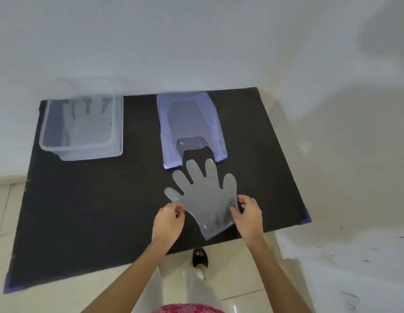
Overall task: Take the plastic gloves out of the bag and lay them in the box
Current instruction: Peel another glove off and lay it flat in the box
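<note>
A clear plastic glove [204, 196] is spread flat just above the black table top [95, 206], fingers pointing away from me. My left hand [168, 222] pinches its left edge near the thumb. My right hand [249, 214] pinches its right edge. Behind the glove lies a pale lilac bag [189, 123] with its open mouth facing me; more clear plastic shows inside it. At the back left stands a clear plastic box [83, 127] with one glove [86, 125] lying flat in it.
A white wall runs behind the table. The table's near edge lies just under my wrists, with tiled floor and my foot [200, 257] below it. Blue tape marks the table's corners [307, 219].
</note>
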`<state>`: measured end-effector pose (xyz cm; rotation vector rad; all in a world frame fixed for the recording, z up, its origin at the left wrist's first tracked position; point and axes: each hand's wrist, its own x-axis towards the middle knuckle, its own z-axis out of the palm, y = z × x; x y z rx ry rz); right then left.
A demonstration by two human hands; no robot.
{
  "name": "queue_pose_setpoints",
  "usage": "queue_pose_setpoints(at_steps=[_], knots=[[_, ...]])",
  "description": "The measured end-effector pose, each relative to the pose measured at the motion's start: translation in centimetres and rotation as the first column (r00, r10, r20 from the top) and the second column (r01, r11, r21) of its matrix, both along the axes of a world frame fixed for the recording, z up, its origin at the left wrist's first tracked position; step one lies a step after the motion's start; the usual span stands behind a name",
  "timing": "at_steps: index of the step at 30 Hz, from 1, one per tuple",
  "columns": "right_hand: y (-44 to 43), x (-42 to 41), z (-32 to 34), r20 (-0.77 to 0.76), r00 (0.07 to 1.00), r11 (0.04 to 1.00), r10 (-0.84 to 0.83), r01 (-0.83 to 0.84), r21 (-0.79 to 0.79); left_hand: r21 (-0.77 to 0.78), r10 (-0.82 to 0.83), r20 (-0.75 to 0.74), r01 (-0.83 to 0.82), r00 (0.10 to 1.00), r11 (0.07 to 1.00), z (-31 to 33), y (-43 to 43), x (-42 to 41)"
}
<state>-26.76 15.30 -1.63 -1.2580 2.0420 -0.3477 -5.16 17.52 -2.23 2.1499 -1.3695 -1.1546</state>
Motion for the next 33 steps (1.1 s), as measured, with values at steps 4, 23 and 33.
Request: queue_pose_setpoints(at_steps=[4,23,33], knots=[[0.4,-1.2,-1.4,-0.037,0.999,0.998,0.022,-0.02,0.062,0.087,0.082,0.194,-0.101,0.978,0.991,-1.0,2.5,-3.6],[-1.2,-1.4,0.4,0.381,0.904,0.981,-0.193,0.189,0.049,0.318,0.718,-0.278,-0.645,0.638,0.695,1.0,1.7,-7.7],[-8.4,4.6,8.6,0.494,0.861,0.985,0.118,-0.04,-0.166,0.333,0.764,-0.526,-0.737,0.373,0.589,7.5,-3.7,-0.1]])
